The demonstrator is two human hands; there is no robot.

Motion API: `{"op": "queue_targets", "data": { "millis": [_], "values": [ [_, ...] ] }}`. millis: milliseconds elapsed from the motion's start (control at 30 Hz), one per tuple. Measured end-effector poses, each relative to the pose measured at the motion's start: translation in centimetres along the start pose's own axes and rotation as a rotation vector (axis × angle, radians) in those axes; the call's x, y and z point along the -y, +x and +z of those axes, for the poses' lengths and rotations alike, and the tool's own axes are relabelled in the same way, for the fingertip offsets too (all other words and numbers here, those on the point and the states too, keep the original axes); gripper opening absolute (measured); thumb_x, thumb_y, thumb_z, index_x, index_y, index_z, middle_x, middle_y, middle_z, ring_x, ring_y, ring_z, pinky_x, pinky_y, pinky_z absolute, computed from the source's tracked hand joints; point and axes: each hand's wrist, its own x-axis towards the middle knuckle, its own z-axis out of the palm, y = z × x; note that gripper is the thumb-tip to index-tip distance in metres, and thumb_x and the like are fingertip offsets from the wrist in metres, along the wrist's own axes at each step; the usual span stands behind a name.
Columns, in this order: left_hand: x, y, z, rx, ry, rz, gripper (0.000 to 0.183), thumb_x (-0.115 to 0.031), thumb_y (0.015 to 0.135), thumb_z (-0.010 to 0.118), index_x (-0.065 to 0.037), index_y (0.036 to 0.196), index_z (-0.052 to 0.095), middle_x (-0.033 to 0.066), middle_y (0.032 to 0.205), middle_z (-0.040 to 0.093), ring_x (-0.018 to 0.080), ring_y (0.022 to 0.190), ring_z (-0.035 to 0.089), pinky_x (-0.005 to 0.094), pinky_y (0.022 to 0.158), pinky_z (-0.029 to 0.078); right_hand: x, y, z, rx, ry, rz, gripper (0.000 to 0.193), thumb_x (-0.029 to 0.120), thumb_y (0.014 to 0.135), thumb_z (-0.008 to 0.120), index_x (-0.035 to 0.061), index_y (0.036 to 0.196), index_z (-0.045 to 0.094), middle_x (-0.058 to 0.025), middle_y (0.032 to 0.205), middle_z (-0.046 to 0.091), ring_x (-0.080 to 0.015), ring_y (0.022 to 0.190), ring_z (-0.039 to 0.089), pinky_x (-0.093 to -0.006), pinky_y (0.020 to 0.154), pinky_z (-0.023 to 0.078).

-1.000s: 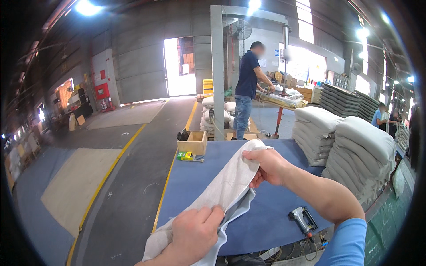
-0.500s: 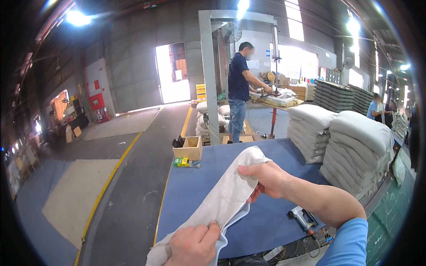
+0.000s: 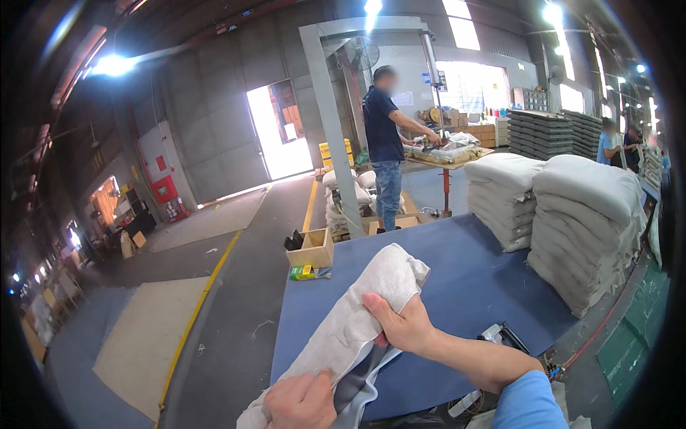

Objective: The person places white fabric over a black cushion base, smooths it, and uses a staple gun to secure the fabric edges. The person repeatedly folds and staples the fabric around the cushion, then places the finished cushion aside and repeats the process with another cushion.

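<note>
A long piece covered in light grey fabric [image 3: 339, 329] slants up over the blue tabletop [image 3: 457, 286], padded-looking and rounded at its far end. Toward the far end, my right hand [image 3: 401, 323] grips its right edge, thumb on top and fingers curled beneath. My left hand [image 3: 304, 400] is closed on the near part, its fingers bent over the fabric. Along the right side hangs a loose pale-blue and dark-grey edge [image 3: 361, 386]. Right of my right forearm lies a staple gun [image 3: 504, 336], partly hidden by the arm.
Stacks of folded grey fabric covers [image 3: 586, 222] stand at the table's right. A wooden box [image 3: 312, 249] and a small green-yellow carton [image 3: 303, 272] sit at the far left corner. Beyond, a person in a dark shirt [image 3: 384, 121] works at another table under a grey metal frame [image 3: 325, 107].
My right hand has shifted slightly nearer and left, with its grip on the fabric kept. The underside flap has opened, showing more dark grey. The view has tilted a little.
</note>
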Motion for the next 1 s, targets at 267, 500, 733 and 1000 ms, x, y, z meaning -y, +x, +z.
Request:
{"op": "queue_targets", "data": {
  "millis": [267, 500, 733, 1000],
  "values": [
    [2.8, -1.2, 1.0, 0.136, 0.144, 0.026, 0.036, -0.018, 0.079, 0.084, -0.008, 0.112, 0.075, 0.0144, 0.085, 0.066, 0.0265, 0.059, 0.061, 0.0398, 0.056, 0.048, -0.2, 3.5, -2.5, 0.122, 0.270, 0.342, 0.041, 0.040, 0.111, 0.054, 0.0006, 0.119, 0.056, -0.0099, 0.083, 0.067, -0.0164, 0.050, 0.062, -0.0304, 0.041, 0.052],
    [1.2, 1.4, 0.8, 0.111, 0.025, -0.013, 0.014, -0.003, 0.084, 0.074, -0.006, 0.098, 0.072, 0.0136, 0.082, 0.067, 0.0358, 0.073, 0.067, 0.0462, 0.065, 0.052, 0.1, 4.6, -3.5, 0.212, -0.029, 0.300, 0.046, 0.044, 0.113, 0.047, -0.0007, 0.110, 0.058, -0.0085, 0.073, 0.064, -0.0151, 0.048, 0.060, -0.0314, 0.043, 0.051],
    [0.4, 9.8, -8.2, 0.725, -0.079, -0.023, 0.051, -0.026, 0.091, 0.080, -0.001, 0.133, 0.066, 0.0213, 0.126, 0.065, 0.0349, 0.111, 0.068, 0.0435, 0.099, 0.053, -3.0, 2.2, -2.0, -0.097, 0.101, -0.024, 0.038, 0.036, 0.113, 0.052, 0.0013, 0.100, 0.060, -0.0031, 0.066, 0.059, -0.0122, 0.044, 0.056, -0.0278, 0.041, 0.044],
    [3.4, 23.4, 0.3, 0.712, -0.310, -0.074, 0.041, -0.027, 0.108, 0.061, -0.004, 0.142, 0.060, 0.0180, 0.147, 0.050, 0.0263, 0.118, 0.064, 0.0345, 0.094, 0.055, -5.6, 2.1, -1.0, -0.329, -0.118, -0.346, 0.037, 0.030, 0.110, 0.061, 0.0016, 0.086, 0.065, -0.0013, 0.057, 0.058, -0.0119, 0.047, 0.057, -0.0302, 0.046, 0.043]
  ]
}}
